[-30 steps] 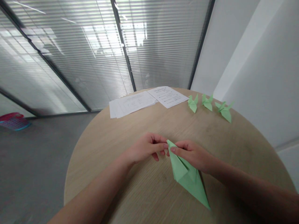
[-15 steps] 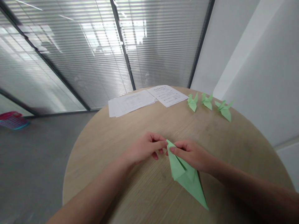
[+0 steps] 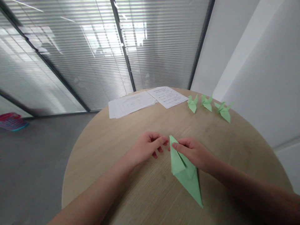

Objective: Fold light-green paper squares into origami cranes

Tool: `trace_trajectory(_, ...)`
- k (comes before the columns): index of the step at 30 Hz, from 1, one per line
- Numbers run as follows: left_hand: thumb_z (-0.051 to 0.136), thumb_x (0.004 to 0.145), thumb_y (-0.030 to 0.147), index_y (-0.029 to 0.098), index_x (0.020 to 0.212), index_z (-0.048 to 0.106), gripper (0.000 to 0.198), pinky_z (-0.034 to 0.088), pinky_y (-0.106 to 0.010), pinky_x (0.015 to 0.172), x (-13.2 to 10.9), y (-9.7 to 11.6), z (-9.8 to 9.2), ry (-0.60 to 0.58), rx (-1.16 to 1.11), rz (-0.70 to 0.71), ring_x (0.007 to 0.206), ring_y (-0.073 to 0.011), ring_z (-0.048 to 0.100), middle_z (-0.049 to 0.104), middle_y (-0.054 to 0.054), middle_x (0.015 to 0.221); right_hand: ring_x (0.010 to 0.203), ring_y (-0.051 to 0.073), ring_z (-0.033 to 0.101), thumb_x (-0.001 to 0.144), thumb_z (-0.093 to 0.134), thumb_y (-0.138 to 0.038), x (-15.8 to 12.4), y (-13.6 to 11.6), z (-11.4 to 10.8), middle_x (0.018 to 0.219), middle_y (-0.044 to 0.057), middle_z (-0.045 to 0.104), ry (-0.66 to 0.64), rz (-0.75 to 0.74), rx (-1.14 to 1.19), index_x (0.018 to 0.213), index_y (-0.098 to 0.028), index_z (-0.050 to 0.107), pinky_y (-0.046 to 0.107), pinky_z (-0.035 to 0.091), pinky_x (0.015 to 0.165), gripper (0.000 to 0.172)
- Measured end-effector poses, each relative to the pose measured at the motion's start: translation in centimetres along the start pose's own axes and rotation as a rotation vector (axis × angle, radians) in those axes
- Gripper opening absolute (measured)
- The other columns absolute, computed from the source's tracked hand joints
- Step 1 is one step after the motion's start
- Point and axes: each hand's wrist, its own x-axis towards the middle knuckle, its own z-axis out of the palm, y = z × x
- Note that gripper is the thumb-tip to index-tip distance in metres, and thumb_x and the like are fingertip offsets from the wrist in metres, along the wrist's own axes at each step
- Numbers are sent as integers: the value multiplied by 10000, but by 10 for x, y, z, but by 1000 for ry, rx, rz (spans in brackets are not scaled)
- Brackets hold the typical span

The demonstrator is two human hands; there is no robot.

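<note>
My right hand [image 3: 194,153] grips a piece of green folded paper [image 3: 187,178] near its upper end, thumb on top and fingertips partly hidden underneath. The paper is a long pointed kite shape with a loose flap on its upper half. Its narrow end points down toward me over the wooden table [image 3: 138,200]. Just left of the paper's top corner is my left hand [image 3: 150,145], its fingers loosely bent and apart, with nothing seen in them. A small gap separates its fingertips from the paper.
Several white printed sheets [image 3: 133,104] lie at the table's far edge. To their right stand three green paper cranes, the nearest sheet-side crane [image 3: 192,104] close to the paper corner. A pink and blue plastic basket [image 3: 12,122] sits on the floor at left.
My left fingers have come off the tip of the folded paper. The paper has turned slightly in my right hand, its lower point shifting left and up.
</note>
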Motion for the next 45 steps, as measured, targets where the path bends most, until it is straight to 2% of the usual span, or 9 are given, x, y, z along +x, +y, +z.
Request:
trace_trajectory(5,640,870,485,146,801,709,353,463,-202,472,1,-5,2,13,83,-32,554,-111,547,603,1,639,572,126,374,865,548,-625,1,3,-1,608,-14,382,72,-87,-91,635,-200,472,257,283,503,489)
trace_trajectory(9,623,880,523,150,819,727,392,472,-209,476,4,-8,3,56,75,-47,608,-133,581,615,-12,682,662,153,481,924,548,-535,2,4,-3,683,21,488,154,-243,-181,604,-192,514,266,375,594,471)
trace_trajectory(14,678,843,564,144,802,745,428,505,-231,563,4,-8,6,-89,-122,-34,677,-142,606,681,-42,767,915,212,616,948,552,-493,4,6,-1,975,88,653,229,-330,-80,727,-195,712,304,486,775,405)
trace_trajectory(18,704,837,533,144,795,750,393,502,-238,611,5,-12,15,-147,-218,-2,652,-127,601,698,-36,746,1102,251,623,927,590,-516,5,9,1,1122,99,683,277,-317,0,865,-209,788,336,507,885,371)
trace_trajectory(25,688,842,441,142,755,710,312,497,-243,604,6,-11,21,-47,-162,-14,600,-120,577,659,-19,685,936,217,663,891,618,-523,5,9,2,1125,96,704,229,-217,128,910,-189,787,305,518,762,375)
trace_trajectory(30,600,866,357,156,730,707,266,428,-236,562,1,-6,23,34,111,64,590,-128,544,625,-5,653,778,198,636,816,691,-559,7,11,1,909,69,734,232,-86,207,986,-186,777,285,478,650,419)
trace_trajectory(35,556,878,303,171,709,708,263,355,-239,556,-2,-2,26,95,341,147,599,-131,519,630,2,641,626,154,564,779,722,-593,11,17,0,756,47,694,232,-29,247,807,-173,758,261,408,553,423)
trace_trajectory(40,553,918,402,173,771,744,332,337,-247,540,-2,-4,28,47,296,108,591,-135,516,637,0,656,662,170,590,752,723,-554,12,18,0,837,64,727,304,6,315,892,-188,777,272,431,566,396)
trace_trajectory(45,571,917,523,167,676,661,439,287,-252,501,1,-11,29,-57,195,57,540,-122,450,531,17,580,703,188,603,759,716,-559,12,16,0,864,67,730,333,5,297,967,-197,781,278,440,578,422)
